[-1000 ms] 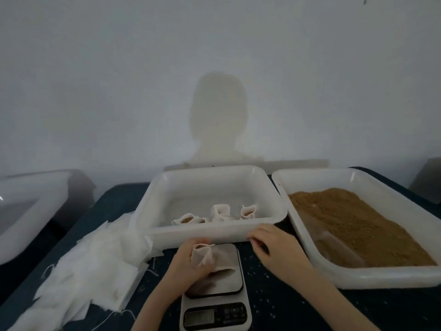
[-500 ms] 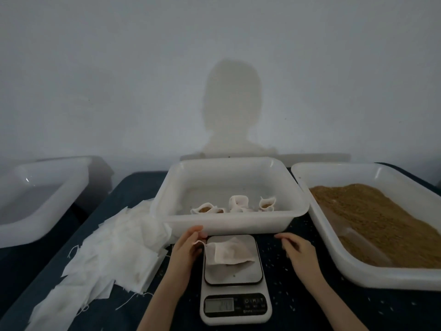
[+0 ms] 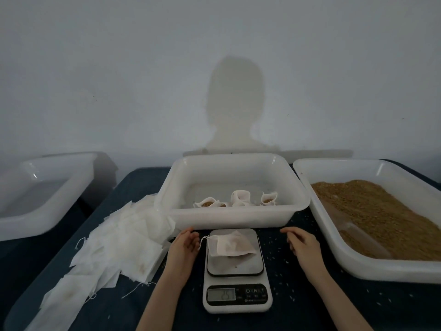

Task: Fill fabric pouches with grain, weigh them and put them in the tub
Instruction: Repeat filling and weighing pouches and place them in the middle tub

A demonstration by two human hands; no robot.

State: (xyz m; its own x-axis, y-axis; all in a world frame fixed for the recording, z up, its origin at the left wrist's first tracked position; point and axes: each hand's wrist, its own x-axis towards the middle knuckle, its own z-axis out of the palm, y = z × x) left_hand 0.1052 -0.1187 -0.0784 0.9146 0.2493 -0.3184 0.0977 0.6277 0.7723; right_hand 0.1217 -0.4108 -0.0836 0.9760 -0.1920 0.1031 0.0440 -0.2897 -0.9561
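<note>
A filled white fabric pouch (image 3: 231,244) lies on its side on the plate of a small kitchen scale (image 3: 236,280), its drawstring trailing left. My left hand (image 3: 183,247) hovers just left of the scale, fingers relaxed, touching nothing. To the right of the scale my right hand (image 3: 301,244) rests open on the dark table and holds nothing. Behind the scale stands a white tub (image 3: 229,219) with three grain-filled pouches (image 3: 241,198) inside.
A large white tray (image 3: 358,266) of brown grain (image 3: 381,211) sits at the right. A heap of flat unfilled pouches (image 3: 114,244) lies at the left. Another white tub (image 3: 35,218) stands at the far left, off the table. Loose grains dot the dark tabletop.
My left hand set the pouch on the scale and let go, drawing back to the left. My right hand moved away to the right of the scale.
</note>
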